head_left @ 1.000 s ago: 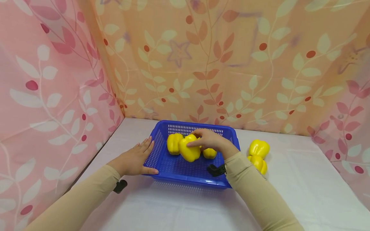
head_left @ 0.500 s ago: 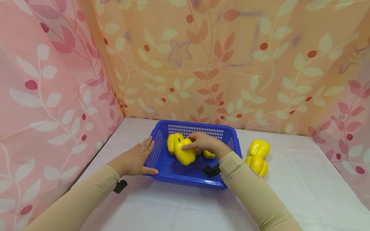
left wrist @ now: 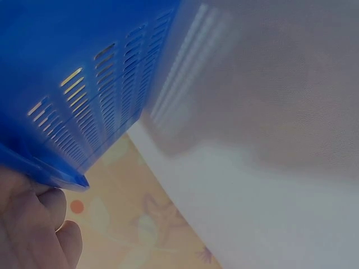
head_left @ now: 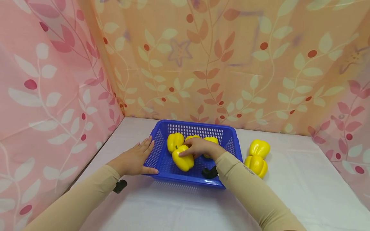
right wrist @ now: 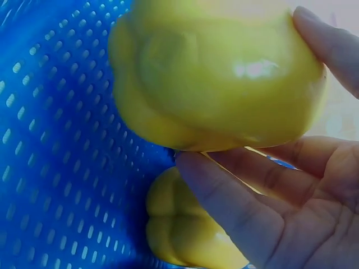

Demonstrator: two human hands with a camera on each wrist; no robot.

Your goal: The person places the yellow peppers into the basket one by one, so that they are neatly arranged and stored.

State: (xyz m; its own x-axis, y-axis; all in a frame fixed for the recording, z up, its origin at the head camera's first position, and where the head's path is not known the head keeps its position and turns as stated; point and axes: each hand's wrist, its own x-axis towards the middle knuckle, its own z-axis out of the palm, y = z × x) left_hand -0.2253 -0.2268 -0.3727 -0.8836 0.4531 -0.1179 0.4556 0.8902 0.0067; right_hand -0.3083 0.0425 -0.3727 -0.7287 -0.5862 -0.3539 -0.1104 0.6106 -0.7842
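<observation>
My right hand [head_left: 203, 147] holds a yellow bell pepper [head_left: 183, 158] inside the blue plastic basket [head_left: 185, 181]. In the right wrist view the thumb lies on one side of this bell pepper [right wrist: 213, 78] and the fingers on the other. Behind it in the basket are more yellow bell peppers: one at the left [head_left: 174, 140], one in the middle [head_left: 192, 138] and one at the right [head_left: 213, 140], the last two partly hidden by the hand. My left hand [head_left: 133, 159] rests on the basket's left rim with its fingers extended.
Two more yellow bell peppers, a far one [head_left: 259, 148] and a nearer one [head_left: 256, 166], lie touching on the white tabletop [head_left: 300, 179] right of the basket. Floral curtains [head_left: 179, 80] stand behind and at both sides. Dark wrist cameras show at both cuffs.
My right hand has moved the held bell pepper left, down and toward the front of the basket, uncovering more of the peppers behind. My left hand has stayed on the rim.
</observation>
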